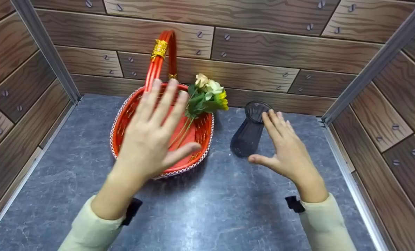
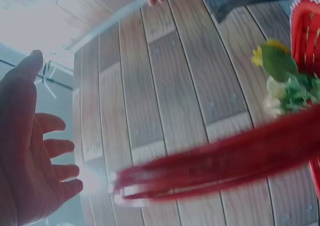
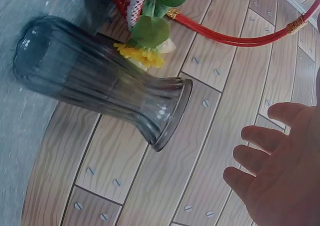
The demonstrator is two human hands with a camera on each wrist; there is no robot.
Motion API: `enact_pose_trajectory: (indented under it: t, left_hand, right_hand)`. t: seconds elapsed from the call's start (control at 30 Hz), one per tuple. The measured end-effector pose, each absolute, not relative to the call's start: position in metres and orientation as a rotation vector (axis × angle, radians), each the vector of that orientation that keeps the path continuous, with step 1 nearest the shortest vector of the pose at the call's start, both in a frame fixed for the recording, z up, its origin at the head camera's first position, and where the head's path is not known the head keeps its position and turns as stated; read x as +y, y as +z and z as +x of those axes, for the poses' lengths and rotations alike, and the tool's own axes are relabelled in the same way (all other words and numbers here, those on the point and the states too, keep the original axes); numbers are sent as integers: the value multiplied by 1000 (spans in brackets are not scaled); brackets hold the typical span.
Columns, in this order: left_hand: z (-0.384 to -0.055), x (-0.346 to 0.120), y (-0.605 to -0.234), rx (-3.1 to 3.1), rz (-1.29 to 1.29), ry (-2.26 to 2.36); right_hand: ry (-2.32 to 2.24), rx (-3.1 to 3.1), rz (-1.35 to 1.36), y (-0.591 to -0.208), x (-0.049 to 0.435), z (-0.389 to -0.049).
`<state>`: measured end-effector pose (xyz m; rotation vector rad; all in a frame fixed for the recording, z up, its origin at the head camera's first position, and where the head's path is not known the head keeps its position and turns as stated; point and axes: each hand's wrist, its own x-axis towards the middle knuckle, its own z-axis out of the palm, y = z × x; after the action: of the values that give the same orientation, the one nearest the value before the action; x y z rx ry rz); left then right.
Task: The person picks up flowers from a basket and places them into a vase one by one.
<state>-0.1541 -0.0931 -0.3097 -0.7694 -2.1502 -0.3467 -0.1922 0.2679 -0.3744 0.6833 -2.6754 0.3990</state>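
My left hand [image 1: 148, 139] is spread above the red basket [image 1: 209, 139], fingers extended and nothing held. In the left wrist view the same hand [image 2: 37, 156] appears beside the blurred red handle [image 2: 215, 161], with a gap between them. Artificial flowers [image 1: 209, 92] with green leaves lean over the basket's right rim, their stems inside it. To the right, a dark translucent glass vase [image 1: 247, 134] stands upright. Near it is my right hand [image 1: 287, 150], fingers straight; the right wrist view shows this hand [image 3: 280, 161] apart from the vase [image 3: 105, 76].
The basket's tall handle [image 1: 154, 66], wrapped with gold bands, rises toward the back. Wood-patterned panels [image 1: 263, 75] enclose the back and sides, with metal strips [image 1: 375, 59] at the corners. Beneath everything is a grey-blue marbled tabletop [image 1: 207, 216].
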Motion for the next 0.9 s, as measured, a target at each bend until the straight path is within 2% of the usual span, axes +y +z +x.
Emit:
enact_pose_trajectory:
  t: [0.33,0.9]
  left_hand:
    - [-158,-138,-324,-2164,-540,-436]
    - [-180,-188,-398,-2356,-349,-610]
  right_hand:
    - [525,-2657,726,-377,250,-199]
    - [717,-2693,763,-384,203,-222]
